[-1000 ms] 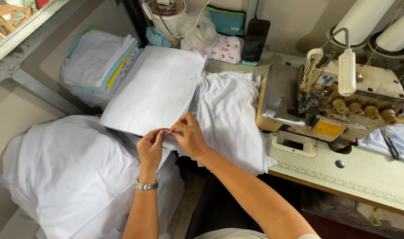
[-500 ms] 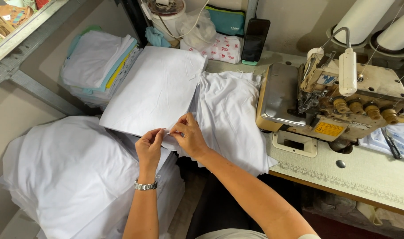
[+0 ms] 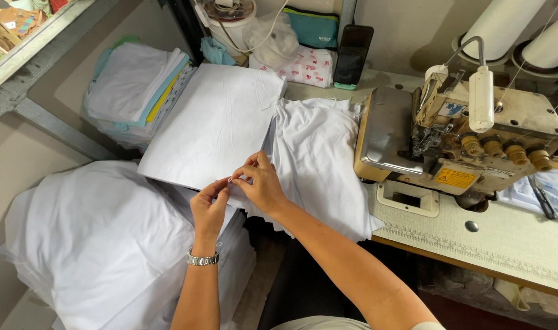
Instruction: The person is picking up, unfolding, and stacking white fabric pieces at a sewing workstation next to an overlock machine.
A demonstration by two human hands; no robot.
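My left hand, with a metal watch on the wrist, and my right hand meet at the near edge of a flat stack of white fabric pieces. Both pinch the edge of the top white piece between thumb and fingers, fingertips almost touching. A second spread of white fabric lies to the right of my right hand, draped over the table edge. A large heap of white fabric sits below and to the left of my left hand.
A beige overlock sewing machine stands on the table at the right, with scissors beyond it. Folded cloth in white, blue and yellow is piled at the back left. A dark phone leans against the wall.
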